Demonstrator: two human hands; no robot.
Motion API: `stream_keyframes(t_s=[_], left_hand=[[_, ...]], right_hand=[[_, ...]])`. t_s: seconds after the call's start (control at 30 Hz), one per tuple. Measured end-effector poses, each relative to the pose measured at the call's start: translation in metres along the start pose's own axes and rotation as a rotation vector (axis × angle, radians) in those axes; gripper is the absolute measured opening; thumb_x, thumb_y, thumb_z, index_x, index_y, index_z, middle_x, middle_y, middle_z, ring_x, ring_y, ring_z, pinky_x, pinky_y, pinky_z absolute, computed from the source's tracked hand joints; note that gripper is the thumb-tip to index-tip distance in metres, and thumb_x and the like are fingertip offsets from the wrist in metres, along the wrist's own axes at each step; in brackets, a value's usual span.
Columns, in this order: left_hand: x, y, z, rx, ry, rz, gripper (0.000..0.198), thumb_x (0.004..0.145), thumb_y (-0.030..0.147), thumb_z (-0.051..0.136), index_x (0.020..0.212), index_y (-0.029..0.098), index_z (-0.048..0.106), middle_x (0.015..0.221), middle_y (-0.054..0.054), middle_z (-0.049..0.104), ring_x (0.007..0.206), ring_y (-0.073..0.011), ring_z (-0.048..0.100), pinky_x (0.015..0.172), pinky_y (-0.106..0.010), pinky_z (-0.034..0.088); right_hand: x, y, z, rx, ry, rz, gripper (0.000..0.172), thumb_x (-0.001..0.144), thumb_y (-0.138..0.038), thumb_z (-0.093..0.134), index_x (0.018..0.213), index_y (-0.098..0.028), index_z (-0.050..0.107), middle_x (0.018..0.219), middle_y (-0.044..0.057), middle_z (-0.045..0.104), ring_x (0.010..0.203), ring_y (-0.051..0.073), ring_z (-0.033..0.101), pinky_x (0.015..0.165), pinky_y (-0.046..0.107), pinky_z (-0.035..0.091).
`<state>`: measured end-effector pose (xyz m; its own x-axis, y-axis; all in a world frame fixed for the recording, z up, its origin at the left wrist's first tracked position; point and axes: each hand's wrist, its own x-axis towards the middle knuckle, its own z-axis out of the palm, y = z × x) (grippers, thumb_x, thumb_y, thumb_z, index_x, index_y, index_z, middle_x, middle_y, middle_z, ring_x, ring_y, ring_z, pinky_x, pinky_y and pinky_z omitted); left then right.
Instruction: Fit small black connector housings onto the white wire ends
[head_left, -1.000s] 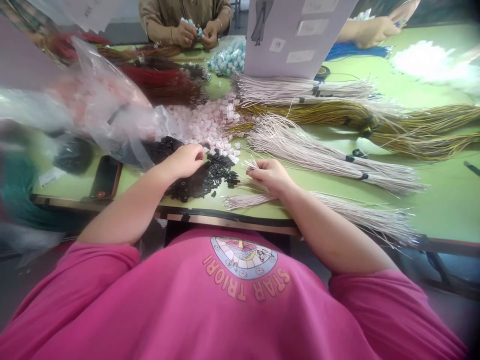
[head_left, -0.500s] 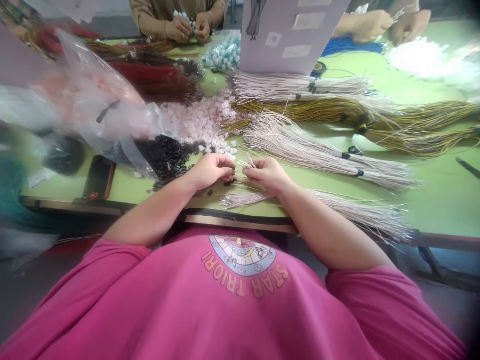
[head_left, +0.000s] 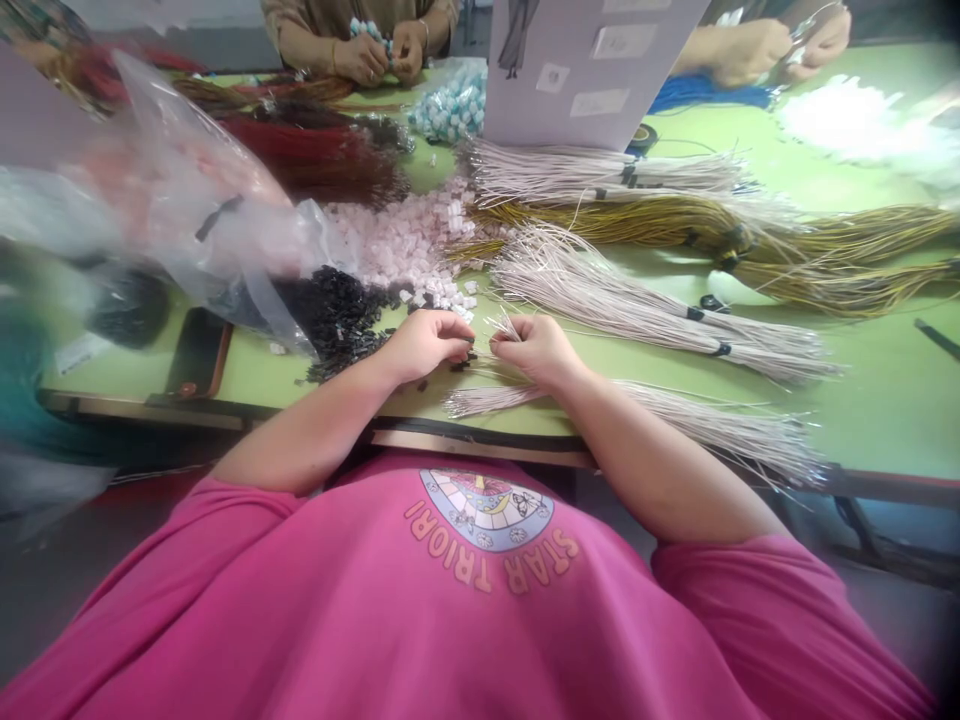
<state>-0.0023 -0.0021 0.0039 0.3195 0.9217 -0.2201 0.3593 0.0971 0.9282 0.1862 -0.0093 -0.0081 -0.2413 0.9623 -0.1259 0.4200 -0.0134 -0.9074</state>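
White wires (head_left: 505, 324) being pinched by right hand (head_left: 540, 349), tips being pointed leftward, near left hand (head_left: 427, 345); left hand's grasp cannot be told.

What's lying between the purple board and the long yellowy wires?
The head view shows a bunch of pale wires lying between the purple board and the yellowy wires.

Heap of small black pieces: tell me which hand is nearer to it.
Left. The left hand is just right of the heap of small black pieces; the right hand is farther to the right, holding pale wires near their ends.
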Motion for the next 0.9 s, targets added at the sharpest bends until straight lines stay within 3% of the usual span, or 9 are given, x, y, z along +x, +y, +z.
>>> stream_keyframes(t_s=[0.47,0.9], left_hand=[[0.003,-0.009,0.002,0.128,0.029,0.050,0.021,0.066,0.026,0.066,0.085,0.015,0.067,0.072,-0.004,0.068,0.060,-0.0118,0.060,0.060,-0.025,0.048],[0.002,-0.005,0.017,0.055,0.029,0.007,0.019,0.065,0.021,0.067,0.082,0.012,0.068,0.065,-0.002,0.066,0.053,-0.0083,0.055,0.054,-0.022,0.046]], right_hand=[[0.000,-0.007,0.001,-0.137,0.024,-0.027,0.013,0.061,-0.026,0.050,0.055,-0.015,0.046,0.053,-0.004,0.033,0.055,0.007,0.032,0.051,0.021,0.027],[-0.001,-0.004,0.002,-0.006,-0.014,-0.030,0.015,0.064,-0.026,0.052,0.057,-0.014,0.048,0.053,-0.005,0.035,0.052,0.006,0.031,0.048,0.020,0.023]])
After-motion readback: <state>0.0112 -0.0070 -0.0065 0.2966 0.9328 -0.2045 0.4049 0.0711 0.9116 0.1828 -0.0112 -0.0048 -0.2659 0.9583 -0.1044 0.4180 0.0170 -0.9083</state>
